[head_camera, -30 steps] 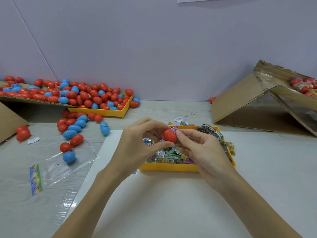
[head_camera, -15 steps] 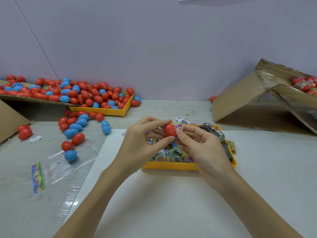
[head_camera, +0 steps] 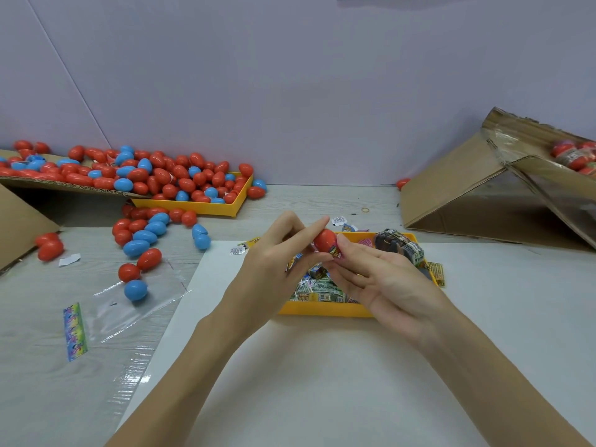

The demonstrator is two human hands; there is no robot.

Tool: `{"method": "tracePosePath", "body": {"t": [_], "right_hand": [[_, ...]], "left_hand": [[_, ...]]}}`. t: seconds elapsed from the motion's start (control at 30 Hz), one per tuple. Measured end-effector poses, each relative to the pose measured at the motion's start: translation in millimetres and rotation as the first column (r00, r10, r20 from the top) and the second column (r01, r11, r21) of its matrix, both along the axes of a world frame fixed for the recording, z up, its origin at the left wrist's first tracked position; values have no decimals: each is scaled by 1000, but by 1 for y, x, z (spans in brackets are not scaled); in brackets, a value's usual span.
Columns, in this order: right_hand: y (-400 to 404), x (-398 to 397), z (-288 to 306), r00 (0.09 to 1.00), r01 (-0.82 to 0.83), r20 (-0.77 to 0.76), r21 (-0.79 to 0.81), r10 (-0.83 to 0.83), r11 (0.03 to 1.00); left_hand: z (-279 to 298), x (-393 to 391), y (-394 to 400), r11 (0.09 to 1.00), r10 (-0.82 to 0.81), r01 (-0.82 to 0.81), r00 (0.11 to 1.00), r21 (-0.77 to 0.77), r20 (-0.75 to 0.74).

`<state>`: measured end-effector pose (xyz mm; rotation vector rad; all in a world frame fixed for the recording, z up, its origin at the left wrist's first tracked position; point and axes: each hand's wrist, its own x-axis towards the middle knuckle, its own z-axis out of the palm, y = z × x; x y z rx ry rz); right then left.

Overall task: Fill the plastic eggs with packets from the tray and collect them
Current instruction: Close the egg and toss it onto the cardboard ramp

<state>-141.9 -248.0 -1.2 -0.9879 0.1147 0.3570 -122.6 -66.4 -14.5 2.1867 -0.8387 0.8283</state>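
Note:
A red plastic egg is held above the yellow tray of printed packets. My left hand pinches the egg between thumb and fingertips from the left. My right hand holds it from the right, thumb on the egg, with a small packet showing at the egg's lower edge. The hands hide much of the tray.
A second yellow tray heaped with red and blue eggs stands at the back left, with loose eggs spilled in front. A clear bag lies at the left. A tipped cardboard box with eggs is at the right.
Both hands have lifted the egg slightly and turned it; a packet edge now shows beneath it by my right thumb.

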Motion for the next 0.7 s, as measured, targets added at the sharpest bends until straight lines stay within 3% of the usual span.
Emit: {"method": "tracePosePath", "body": {"t": [0.3,0.7], "right_hand": [[-4,1,6,984,-109,-135,48,114,993],[-4,-4,11,943,-162,-257,204,212,966]], "left_hand": [[-2,1,1,996,-61,57,997,-74,-54],[-11,-1,-2,998,1,5,996,-64,89]]}}
